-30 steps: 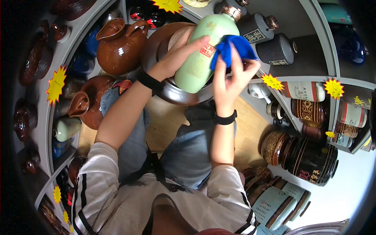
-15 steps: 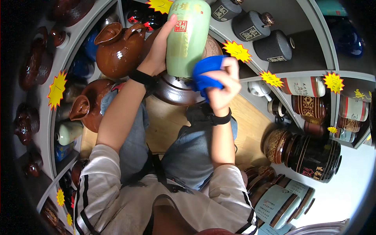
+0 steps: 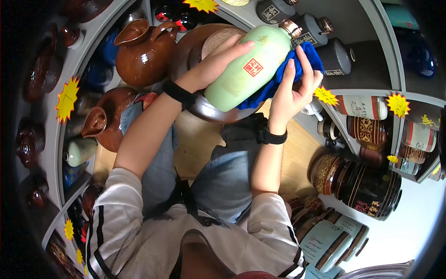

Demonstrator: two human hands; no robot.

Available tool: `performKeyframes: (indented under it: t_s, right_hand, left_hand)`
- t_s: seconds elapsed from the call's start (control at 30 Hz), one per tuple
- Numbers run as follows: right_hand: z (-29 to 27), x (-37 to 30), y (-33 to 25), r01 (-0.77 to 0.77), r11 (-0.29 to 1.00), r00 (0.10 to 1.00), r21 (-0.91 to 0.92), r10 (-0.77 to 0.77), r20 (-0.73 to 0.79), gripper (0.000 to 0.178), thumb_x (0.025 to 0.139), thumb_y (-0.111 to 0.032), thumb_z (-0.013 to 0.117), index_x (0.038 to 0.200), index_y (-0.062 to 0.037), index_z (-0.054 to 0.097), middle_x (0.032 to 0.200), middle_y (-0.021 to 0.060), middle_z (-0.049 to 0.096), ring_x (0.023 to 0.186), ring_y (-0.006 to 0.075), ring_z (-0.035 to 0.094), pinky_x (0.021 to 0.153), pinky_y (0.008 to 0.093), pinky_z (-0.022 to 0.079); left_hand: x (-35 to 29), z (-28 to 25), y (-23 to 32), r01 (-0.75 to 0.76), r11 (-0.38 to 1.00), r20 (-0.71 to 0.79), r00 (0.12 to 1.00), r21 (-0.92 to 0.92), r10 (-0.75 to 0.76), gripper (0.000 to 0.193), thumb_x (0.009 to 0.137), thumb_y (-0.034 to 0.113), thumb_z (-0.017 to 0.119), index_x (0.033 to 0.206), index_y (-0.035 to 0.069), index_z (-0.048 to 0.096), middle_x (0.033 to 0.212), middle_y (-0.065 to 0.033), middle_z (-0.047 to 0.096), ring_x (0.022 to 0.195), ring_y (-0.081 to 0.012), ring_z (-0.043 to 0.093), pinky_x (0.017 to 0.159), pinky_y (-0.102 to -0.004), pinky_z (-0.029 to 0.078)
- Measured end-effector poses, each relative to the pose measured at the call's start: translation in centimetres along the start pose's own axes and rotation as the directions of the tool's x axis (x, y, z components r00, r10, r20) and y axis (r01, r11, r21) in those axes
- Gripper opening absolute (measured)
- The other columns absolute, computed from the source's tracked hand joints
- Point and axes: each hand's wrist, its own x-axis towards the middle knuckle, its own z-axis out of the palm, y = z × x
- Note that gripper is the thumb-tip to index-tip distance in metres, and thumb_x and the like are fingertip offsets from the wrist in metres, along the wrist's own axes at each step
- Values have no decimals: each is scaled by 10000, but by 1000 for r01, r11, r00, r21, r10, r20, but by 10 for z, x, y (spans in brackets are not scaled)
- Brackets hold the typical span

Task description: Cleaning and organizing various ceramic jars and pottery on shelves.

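Note:
A pale green ceramic bottle with a brown cap and a red square mark is held up in front of me, tilted with its cap to the upper right. My left hand grips its left side, the fingers partly hidden behind it. A blue cloth lies along the bottle's right side, pressed there by my right hand, whose fingers curve over it. Below the bottle stands a big brown glazed jar with a patterned round lid.
Brown pitchers stand close to my left forearm. Grey shelves with jars and yellow star tags curve round both sides. Dark grey bottles sit just beyond my right hand. A black jar and pale blue jars are at the right.
The bottle has tipped over to the right and come lower, so its cap shows. My right hand and the cloth have moved from its base up along its right side.

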Motion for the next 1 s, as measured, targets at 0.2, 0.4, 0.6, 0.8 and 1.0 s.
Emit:
performKeyframes:
  t_s: [0.2,0.4,0.6,0.8,1.0]
  right_hand:
    - [12,-6,-9,218,969,959,114,-234,159,298,748,-64,694,1041,-112,714,1062,91,640,945,255,571,845,350,452]
    - [15,-15,-19,266,887,837,378,-407,366,339,634,-14,681,951,-118,744,1013,66,662,758,198,552,697,290,449]
    - [6,-8,-15,-6,760,718,649,-448,532,318,570,-8,614,831,-131,749,918,46,685,735,197,581,664,284,472]
    - [-15,-9,9,-363,618,894,698,21,447,208,653,-82,617,818,4,709,871,126,672,854,202,590,795,309,452]
    - [11,-15,-13,-231,815,959,532,100,263,450,730,-13,684,1173,-19,603,1154,116,627,1040,208,585,931,332,439]
  left_hand:
    - [15,-31,-15,51,991,11,999,-125,-50,406,962,354,482,1216,37,493,1020,-30,595,886,-58,570,802,-236,470]
    - [10,-24,13,38,945,-79,995,-326,-67,537,961,505,342,1170,57,551,996,-65,648,848,-135,633,775,-272,512]
    - [16,-42,11,0,932,-154,986,-363,-60,704,942,575,261,1249,-16,490,1047,-190,641,904,-296,660,798,-397,554]
    - [15,-37,18,-2,951,-218,974,-309,-69,712,937,584,255,1254,-9,491,1042,-192,644,889,-295,663,787,-407,556]
    - [10,-20,21,-31,940,-189,981,-341,-36,552,956,508,328,1181,55,550,1027,-87,651,871,-165,649,765,-303,530]
